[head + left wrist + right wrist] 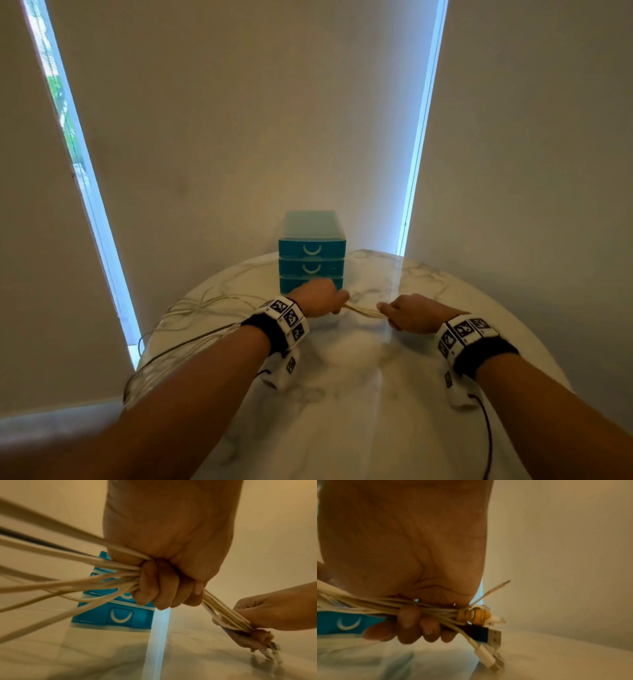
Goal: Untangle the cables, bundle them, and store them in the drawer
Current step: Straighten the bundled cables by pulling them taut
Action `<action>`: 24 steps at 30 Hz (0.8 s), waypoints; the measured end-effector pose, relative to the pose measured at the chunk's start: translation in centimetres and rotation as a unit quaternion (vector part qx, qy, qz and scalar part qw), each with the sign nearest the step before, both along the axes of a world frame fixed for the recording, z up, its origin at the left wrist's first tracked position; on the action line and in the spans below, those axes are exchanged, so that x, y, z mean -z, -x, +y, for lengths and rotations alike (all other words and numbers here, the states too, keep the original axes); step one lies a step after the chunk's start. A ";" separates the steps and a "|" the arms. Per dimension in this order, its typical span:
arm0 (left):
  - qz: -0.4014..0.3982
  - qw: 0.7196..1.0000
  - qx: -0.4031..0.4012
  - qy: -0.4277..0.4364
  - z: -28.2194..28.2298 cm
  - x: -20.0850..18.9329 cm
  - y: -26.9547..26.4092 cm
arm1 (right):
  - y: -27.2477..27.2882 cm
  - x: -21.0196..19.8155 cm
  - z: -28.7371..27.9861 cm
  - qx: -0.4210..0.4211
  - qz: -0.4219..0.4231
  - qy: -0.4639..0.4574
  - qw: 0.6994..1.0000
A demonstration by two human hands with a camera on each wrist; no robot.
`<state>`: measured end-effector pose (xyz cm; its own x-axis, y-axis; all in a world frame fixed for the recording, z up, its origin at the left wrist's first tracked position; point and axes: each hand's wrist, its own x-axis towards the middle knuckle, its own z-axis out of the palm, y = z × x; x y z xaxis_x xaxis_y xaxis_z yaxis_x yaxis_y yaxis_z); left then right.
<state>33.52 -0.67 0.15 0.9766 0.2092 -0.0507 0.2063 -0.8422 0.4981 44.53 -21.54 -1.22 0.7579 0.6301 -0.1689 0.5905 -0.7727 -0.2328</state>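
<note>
Left hand: the left hand point(317, 297) was curled into a fist round the cables point(363, 311), gripping them just in front of the drawer unit point(311, 251); in the left wrist view its fingers point(155, 588) wrapped fully over the strands.
Right hand: the right hand point(412, 313) was closed round the same bunch a little to the right, near the plug ends, its fingers point(410, 623) folded under the strands.
Cables: mostly pale cords, held taut in a short straight run between the two fists above the table point(359, 394); left of the left hand they fanned out in loose loops across the tabletop and over its near-left edge.
Plug ends: the connectors point(489, 635) stuck out past the right fist, among them a dark USB plug, white plugs and a yellow ribbed piece point(473, 615).
Drawer unit: blue, three stacked drawers with white curved handles, standing at the far side of the table against the wall, all three fronts flush.
Table: round, marble-patterned, glossy.
</note>
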 end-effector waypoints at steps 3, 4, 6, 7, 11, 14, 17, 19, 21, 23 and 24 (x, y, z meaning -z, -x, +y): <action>-0.015 1.000 -0.005 -0.013 -1.0 0.0 -0.7 | -0.2 0.2 0.1 0.018 0.002 0.027 0.999; -0.016 1.000 -0.003 -0.017 -1.3 0.2 -0.8 | -0.2 0.3 0.3 0.017 -0.011 0.027 0.999; -0.012 1.000 0.005 -0.021 -1.3 0.6 -1.1 | 0.0 0.4 1.2 -0.015 -0.039 -0.022 0.999; -0.011 1.000 0.006 -0.019 -1.5 0.7 -1.1 | 0.3 0.4 2.0 -0.032 -0.045 -0.067 0.996; -0.014 1.000 0.009 -0.006 -1.9 0.2 -0.4 | 2.4 1.1 5.6 -0.033 -0.037 -0.202 0.978; -0.038 0.999 0.012 0.012 -1.4 -0.5 -0.1 | 3.2 1.9 7.2 0.035 -0.101 -0.219 0.970; -0.046 0.998 0.020 0.045 -0.3 -0.6 0.3 | 4.0 1.1 7.1 0.067 -0.167 -0.227 0.957; -0.024 0.993 0.008 0.114 0.4 -0.3 0.7 | 4.2 0.3 6.5 0.051 -0.216 -0.214 0.951; 0.008 0.993 0.008 0.121 1.0 -0.4 1.1 | 4.3 -0.5 5.8 0.020 -0.246 -0.192 0.950; 0.037 0.992 0.016 0.123 1.6 -0.6 1.7 | 4.3 -1.1 5.4 -0.002 -0.262 -0.178 0.948; 0.053 0.989 0.015 0.138 1.8 -0.7 2.0 | 4.2 -1.3 5.3 -0.011 -0.274 -0.173 0.946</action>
<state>31.47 1.11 0.85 0.9684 0.1439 -0.2039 0.2463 -0.6837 0.6870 40.38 -16.28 0.07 0.6590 0.5922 0.4637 0.7101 -0.6931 -0.1239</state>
